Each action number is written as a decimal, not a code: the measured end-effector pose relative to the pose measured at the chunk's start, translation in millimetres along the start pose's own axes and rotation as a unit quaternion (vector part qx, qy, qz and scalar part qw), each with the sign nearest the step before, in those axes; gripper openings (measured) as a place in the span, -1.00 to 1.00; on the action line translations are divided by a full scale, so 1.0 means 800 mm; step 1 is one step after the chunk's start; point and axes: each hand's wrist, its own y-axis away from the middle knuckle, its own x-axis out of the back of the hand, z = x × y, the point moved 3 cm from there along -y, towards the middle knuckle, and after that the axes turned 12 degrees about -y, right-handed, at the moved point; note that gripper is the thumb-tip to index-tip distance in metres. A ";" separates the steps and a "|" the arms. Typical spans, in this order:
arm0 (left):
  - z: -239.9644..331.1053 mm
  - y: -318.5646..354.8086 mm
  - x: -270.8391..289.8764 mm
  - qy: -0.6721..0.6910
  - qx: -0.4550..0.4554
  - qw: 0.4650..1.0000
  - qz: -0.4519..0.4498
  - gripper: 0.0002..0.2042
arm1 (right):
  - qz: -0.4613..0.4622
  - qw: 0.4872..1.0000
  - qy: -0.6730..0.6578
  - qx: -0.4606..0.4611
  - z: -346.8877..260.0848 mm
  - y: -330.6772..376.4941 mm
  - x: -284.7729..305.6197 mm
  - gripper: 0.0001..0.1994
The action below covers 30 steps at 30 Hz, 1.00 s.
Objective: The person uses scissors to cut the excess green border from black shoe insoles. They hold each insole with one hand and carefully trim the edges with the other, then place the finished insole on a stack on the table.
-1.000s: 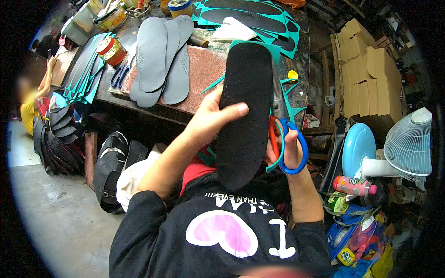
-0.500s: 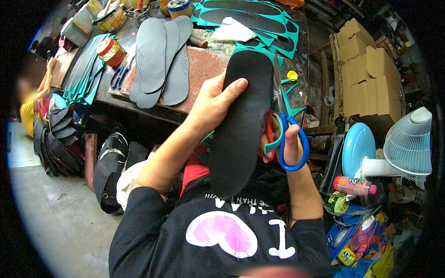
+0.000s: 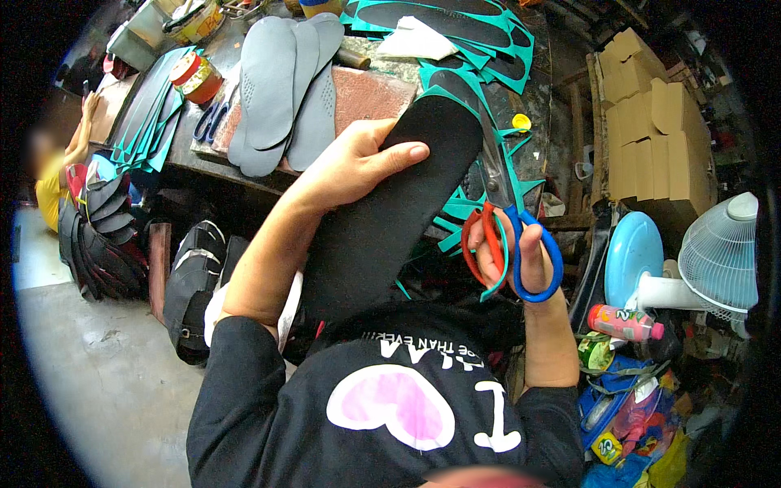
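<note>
While the black insole [image 3: 390, 211] is held up in the air between chest and counter [image 3: 382, 81], its teal edging [image 3: 496, 175] runs along the right side, where the scissors [image 3: 508, 244] meet it. The blades look partly parted against that edge, though their tips are hard to make out against the clutter behind. The left hand [image 3: 358, 159] has its grip clamped on the upper half of the insole, thumb on the near face and fingers wrapped behind. The right hand [image 3: 521, 252] is closed through the red and blue handle loops.

To trim well here, I judge the cut should hug the line where black meets teal, in long strokes rather than short snips, so the edge comes out smooth. The left hand would do best to turn the insole into the blades around the toe curve, keeping its fingers away from the cutting line.

On the counter beyond lie a stack of grey insoles [image 3: 281, 89], teal offcut frames [image 3: 455, 24] and a small tin [image 3: 195, 77]. To the right stand cardboard boxes [image 3: 659, 130] and a white fan [image 3: 724, 252]. Another person [image 3: 57, 175] sits at far left.
</note>
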 end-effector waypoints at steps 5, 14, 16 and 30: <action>0.001 -0.001 0.015 -0.072 -0.021 0.995 -0.067 -0.64 | -0.019 0.999 -0.006 -0.037 -0.004 0.015 0.006 -0.13; -0.002 0.001 0.008 -0.142 -0.038 0.985 -0.096 -0.60 | -0.020 0.998 -0.027 -0.048 0.001 0.019 -0.001 -0.15; -0.001 0.004 0.014 -0.143 -0.017 0.980 -0.135 -0.63 | -0.017 0.997 -0.010 -0.076 0.000 0.025 0.004 -0.15; -0.023 0.048 -0.021 0.500 -0.005 0.863 -0.065 -0.54 | 0.047 0.998 -0.034 -0.019 0.027 0.033 -0.006 -0.18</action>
